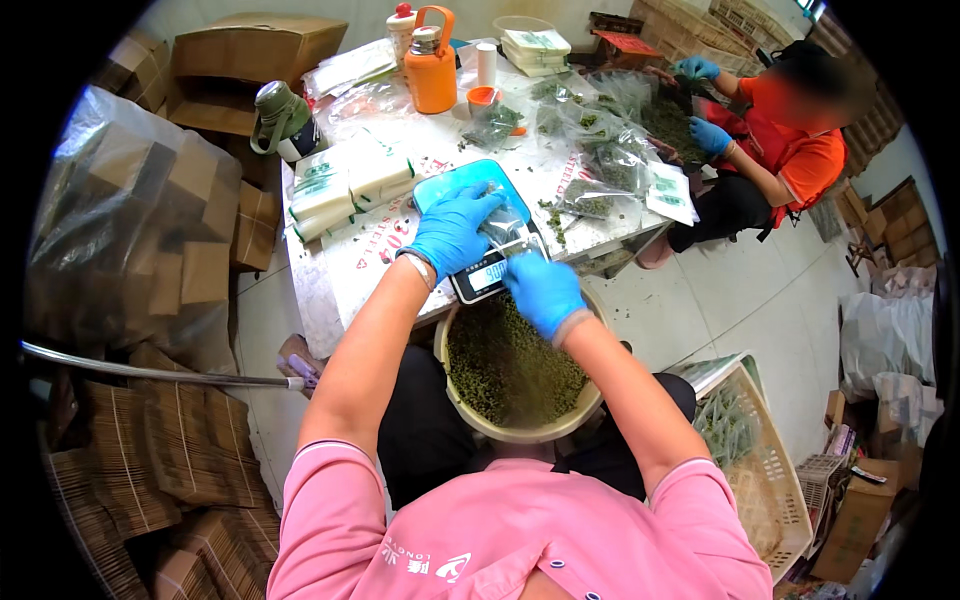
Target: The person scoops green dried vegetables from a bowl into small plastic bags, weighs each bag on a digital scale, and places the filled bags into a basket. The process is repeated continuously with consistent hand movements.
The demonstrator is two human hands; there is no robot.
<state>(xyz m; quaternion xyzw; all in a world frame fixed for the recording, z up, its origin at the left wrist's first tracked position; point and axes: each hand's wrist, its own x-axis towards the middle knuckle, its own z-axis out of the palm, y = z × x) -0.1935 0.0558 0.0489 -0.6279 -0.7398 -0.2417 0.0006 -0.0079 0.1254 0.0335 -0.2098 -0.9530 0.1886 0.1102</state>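
Observation:
On the near edge of the table sits a digital scale point(483, 280) with a light-blue pan and a lit display. My left hand point(455, 232), in a blue glove, reaches over the pan with its fingers closed on a clear plastic bag point(503, 228). My right hand point(545, 293), gloved too, is beside the display and above the bucket's far rim. Its fingers are curled in, and anything inside them is hidden. Between my knees stands a pale bucket point(452, 385) filled with small green granules point(515, 370), partly blurred below my right hand.
Flat bag stacks point(350, 180), an orange flask point(431, 75) and filled clear bags point(600, 165) cover the table point(340, 285). A co-worker point(790, 140) in orange handles greens at the right. Cartons point(150, 220) stand left; a plastic crate point(770, 450) is at my right.

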